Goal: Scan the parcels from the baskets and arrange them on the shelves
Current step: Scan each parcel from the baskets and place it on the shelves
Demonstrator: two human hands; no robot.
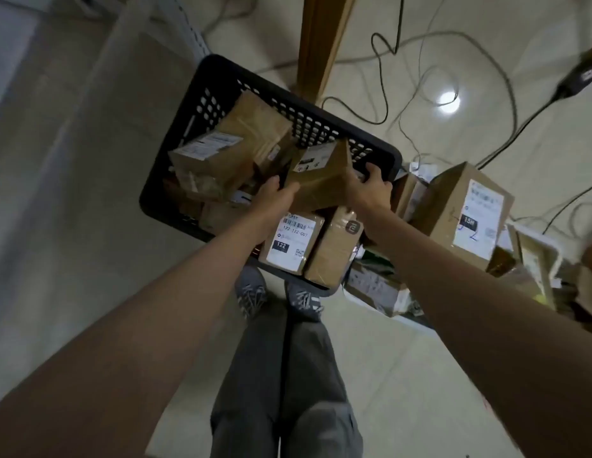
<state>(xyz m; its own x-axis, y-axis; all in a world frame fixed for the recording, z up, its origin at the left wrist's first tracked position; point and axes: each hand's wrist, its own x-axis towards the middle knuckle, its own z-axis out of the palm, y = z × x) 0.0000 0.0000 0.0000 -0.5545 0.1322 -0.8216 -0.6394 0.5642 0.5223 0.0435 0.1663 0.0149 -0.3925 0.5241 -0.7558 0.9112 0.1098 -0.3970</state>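
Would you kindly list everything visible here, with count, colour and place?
Black perforated plastic basket: one, on the floor ahead.
Brown cardboard parcels inside it: several; a small tilted one is held up.
Large brown labelled carton: one, atop a pile right of the basket.
Cables: several, dark and grey, across the pale floor.
Wooden post: one, behind the basket.
Grey trainers: two, below the basket.
Left hand, right hand: both gripping the tilted parcel.

Matt black perforated plastic basket (221, 84) holds taped brown cardboard parcels (255, 133) on glossy floor (420, 358).
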